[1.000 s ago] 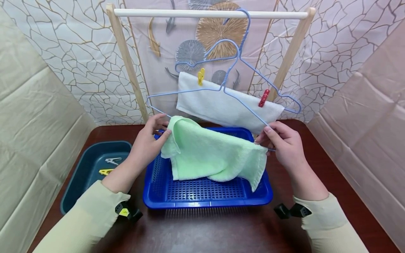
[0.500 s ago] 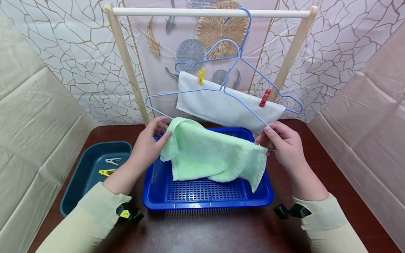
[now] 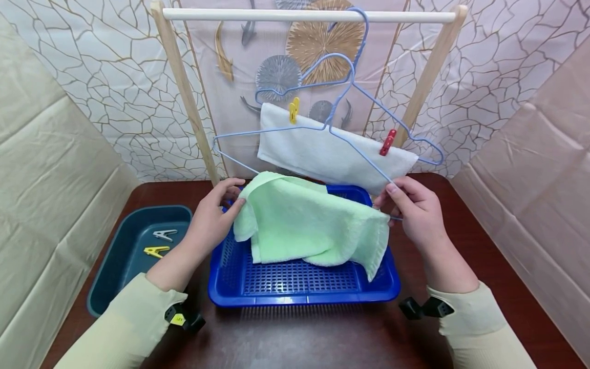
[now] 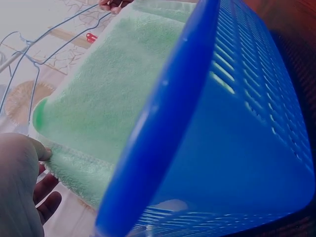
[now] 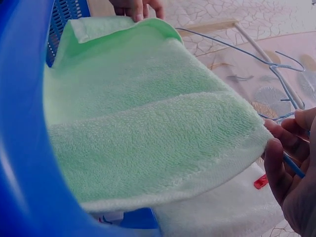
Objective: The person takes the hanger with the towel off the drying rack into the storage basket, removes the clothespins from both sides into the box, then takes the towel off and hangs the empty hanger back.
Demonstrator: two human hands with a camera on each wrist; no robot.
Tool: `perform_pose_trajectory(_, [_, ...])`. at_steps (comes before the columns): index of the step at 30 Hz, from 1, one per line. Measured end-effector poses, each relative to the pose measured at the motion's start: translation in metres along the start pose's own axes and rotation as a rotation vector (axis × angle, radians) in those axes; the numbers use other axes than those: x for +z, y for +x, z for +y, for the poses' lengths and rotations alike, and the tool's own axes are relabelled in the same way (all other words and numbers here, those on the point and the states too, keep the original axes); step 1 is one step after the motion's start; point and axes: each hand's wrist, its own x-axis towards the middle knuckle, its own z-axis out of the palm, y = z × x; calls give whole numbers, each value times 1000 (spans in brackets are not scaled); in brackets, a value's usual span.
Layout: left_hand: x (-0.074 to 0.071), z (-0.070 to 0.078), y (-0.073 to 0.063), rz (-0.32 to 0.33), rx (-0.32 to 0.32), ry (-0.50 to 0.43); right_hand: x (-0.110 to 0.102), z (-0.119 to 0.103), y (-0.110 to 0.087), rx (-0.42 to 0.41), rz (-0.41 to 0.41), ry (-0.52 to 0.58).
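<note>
A light green towel (image 3: 313,220) lies folded over the lower bar of a blue wire hanger (image 3: 328,122), above a blue slotted basket (image 3: 304,299). My left hand (image 3: 207,220) pinches the towel's left edge; in the left wrist view the thumb (image 4: 43,149) presses on its border. With my right hand (image 3: 417,210) I grip the hanger's right end, close beside the towel's right edge. The hanger wire (image 5: 294,166) shows between the fingers in the right wrist view. Most of the bar is hidden under the towel.
Behind, a second hanger (image 3: 365,36) hangs from the white rail (image 3: 258,15), bearing a white towel (image 3: 322,151) with yellow (image 3: 293,110) and red (image 3: 387,142) clothespins. At left, a dark teal tray (image 3: 122,277) holds grey (image 3: 165,234) and yellow (image 3: 155,251) clothespins.
My left hand has shifted slightly down and left with the towel's edge. More of the towel's rear layer shows behind the fold. My right hand keeps nearly the same place.
</note>
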Motion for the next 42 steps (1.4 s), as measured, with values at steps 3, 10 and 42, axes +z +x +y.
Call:
perform_pose_trajectory(3, [0,-2,-1,-2,1,9,0,0,0,8,9,-5])
perform_pose_trajectory(10, [1,-4,-2,-4,7,9,0,1,0,10,19,-12])
perform_pose_trajectory(42, [-1,-4,-8,-78,-32,23,-2,-6,-1,26,14,-26])
